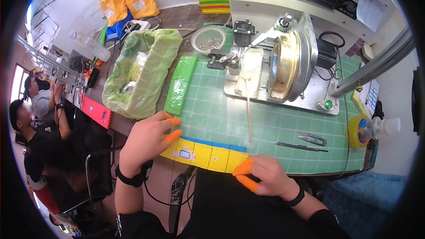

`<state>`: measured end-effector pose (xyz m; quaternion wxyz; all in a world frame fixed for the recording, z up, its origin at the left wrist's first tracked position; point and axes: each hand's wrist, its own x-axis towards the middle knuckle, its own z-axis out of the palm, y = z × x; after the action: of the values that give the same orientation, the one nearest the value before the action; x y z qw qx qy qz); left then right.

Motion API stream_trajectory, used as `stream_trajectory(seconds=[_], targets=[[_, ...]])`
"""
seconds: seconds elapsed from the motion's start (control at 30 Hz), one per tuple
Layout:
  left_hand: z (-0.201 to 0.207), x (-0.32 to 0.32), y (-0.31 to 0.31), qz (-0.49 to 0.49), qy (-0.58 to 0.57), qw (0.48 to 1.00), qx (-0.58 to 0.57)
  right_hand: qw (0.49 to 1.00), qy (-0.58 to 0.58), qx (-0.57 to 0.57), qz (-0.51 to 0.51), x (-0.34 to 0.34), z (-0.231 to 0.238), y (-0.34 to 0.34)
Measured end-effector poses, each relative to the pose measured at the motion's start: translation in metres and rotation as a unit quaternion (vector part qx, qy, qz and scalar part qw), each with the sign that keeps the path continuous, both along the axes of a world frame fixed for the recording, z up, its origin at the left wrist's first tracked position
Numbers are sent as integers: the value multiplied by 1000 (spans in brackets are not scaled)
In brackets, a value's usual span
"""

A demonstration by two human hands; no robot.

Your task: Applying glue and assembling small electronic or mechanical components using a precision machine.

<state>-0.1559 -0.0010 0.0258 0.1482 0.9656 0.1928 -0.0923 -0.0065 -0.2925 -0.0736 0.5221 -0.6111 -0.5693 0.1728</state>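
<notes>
A long yellow strip (pixel 212 157) of joined panels with a blue upper edge lies along the near edge of the green mat. At its left end is my left hand (pixel 149 137), thumb and index finger in orange finger cots, apart from each other with nothing between them. The thumb tip rests by the strip's corner. My right hand (pixel 264 176), also in orange finger cots, pinches the strip's right end between thumb and index finger. Just beyond my left fingers lies a green plastic-wrapped packet (pixel 179 86).
A bin lined with a green bag (pixel 144 73) stands at left, near a bowl of small metal pieces (pixel 208 40). Ahead is a machine with a brass-coloured wheel (pixel 283 66). Thread snips (pixel 312 138), black tweezers (pixel 302 147) and a bottle (pixel 383 127) lie right. People sit far left.
</notes>
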Motion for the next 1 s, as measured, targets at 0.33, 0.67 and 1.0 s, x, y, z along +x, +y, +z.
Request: stream_trajectory(seconds=[0.33, 0.67, 1.0], targets=[[19, 16, 7, 68, -141, 987, -45, 1000, 1, -9, 7, 3, 0, 1], [-7, 6, 5, -3, -79, 993, 87, 1000, -5, -16, 16, 4, -2, 2], [21, 8, -10, 51, -155, 985, 58, 1000, -9, -2, 6, 1, -2, -1]])
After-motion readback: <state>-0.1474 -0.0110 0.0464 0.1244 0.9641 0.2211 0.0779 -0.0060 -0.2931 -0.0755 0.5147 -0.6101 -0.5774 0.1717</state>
